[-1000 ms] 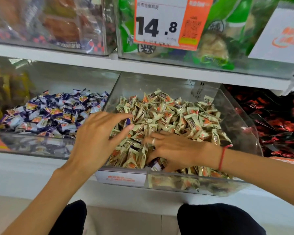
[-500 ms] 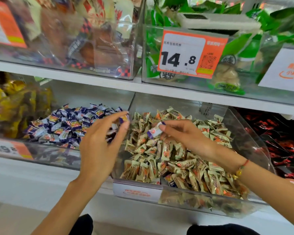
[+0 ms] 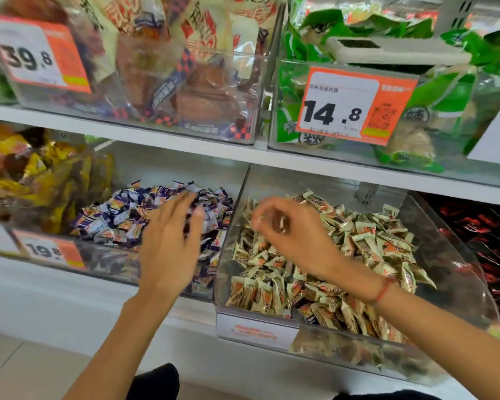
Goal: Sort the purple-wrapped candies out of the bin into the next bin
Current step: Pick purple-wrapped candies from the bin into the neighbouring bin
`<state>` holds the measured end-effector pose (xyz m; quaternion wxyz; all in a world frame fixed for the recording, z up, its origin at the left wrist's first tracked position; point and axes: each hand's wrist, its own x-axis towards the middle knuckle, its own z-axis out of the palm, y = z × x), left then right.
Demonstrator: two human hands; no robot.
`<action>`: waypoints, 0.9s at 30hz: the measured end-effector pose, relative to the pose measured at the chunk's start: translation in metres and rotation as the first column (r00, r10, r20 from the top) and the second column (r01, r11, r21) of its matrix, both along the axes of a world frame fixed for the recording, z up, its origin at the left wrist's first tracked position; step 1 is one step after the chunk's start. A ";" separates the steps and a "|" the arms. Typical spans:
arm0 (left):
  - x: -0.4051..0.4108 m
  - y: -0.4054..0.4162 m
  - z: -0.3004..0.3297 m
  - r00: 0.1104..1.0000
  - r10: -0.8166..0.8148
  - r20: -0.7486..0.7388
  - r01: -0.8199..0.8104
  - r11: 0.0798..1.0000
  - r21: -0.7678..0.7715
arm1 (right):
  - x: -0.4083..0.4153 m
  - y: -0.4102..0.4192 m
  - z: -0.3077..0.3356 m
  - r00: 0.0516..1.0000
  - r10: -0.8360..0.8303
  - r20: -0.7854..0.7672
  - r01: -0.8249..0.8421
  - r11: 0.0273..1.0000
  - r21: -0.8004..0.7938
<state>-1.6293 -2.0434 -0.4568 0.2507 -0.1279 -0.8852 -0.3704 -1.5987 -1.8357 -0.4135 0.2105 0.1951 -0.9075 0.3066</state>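
Left hand (image 3: 171, 249) hangs over the front of the purple candy bin (image 3: 78, 255), fingers straight and spread, tips blurred, nothing visible in it. Right hand (image 3: 289, 232) hovers over the beige candy bin (image 3: 456, 278), at about 3 o'clock from the left hand, fingers curled in with thumb and fingertips close together; motion blur, cannot tell whether it pinches a candy. A red string bracelet (image 3: 383, 291) sits on the right wrist.

Purple-wrapped candies (image 3: 122, 215) are piled in the clear bin at left, at 9 o'clock from the left hand. Beige-and-orange wrapped candies (image 3: 367, 243) fill the neighbouring clear bin; the two bins stand side by side, sharing a wall line. One dark-wrapped piece (image 3: 311, 319) lies near the front of the beige bin, colour unclear.

Writing: orange price tag (image 3: 350, 106) at 12 o'clock above the beige bin reads "14.8", with a QR code; tag (image 3: 38, 57) at upper left reads "39.8"; tag (image 3: 51, 251) on the purple bin's front reads "19.8", partly blurred. A white label (image 3: 254, 332) on the beige bin's front has orange print, unreadable.

White shop shelves (image 3: 185, 147) carry clear bins: brown packaged snacks (image 3: 185, 82) and green packs (image 3: 451, 90) on the upper shelf, yellow wrappers (image 3: 26, 174) at far left, red-and-black packs (image 3: 485, 235) at far right. Pale tile floor (image 3: 18, 365) below.
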 end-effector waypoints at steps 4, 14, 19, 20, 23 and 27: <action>0.011 0.014 -0.002 0.929 -0.332 0.166 0.313 0.941 0.132 | 0.024 0.029 -0.033 0.946 -0.072 0.315 -0.102 0.858 0.504; 0.016 0.017 -0.001 0.963 -0.247 0.106 0.221 0.953 0.208 | 0.012 0.029 -0.046 0.941 -0.054 0.333 -0.142 0.833 0.535; 0.018 0.021 0.004 0.977 -0.208 0.034 0.196 0.956 0.220 | 0.009 0.046 -0.035 0.908 -0.035 0.417 -0.098 0.951 0.294; 0.018 0.021 0.005 0.977 -0.215 0.020 0.206 0.955 0.214 | 0.010 0.050 -0.033 0.899 -0.045 0.435 -0.094 0.951 0.294; 0.018 0.022 0.007 0.972 -0.235 -0.005 0.231 0.954 0.192 | 0.015 0.048 -0.031 0.885 -0.077 0.458 -0.135 0.902 0.411; 0.017 0.022 0.005 0.965 -0.262 -0.009 0.259 0.945 0.200 | 0.009 0.027 -0.030 0.934 -0.094 0.346 -0.146 0.782 0.606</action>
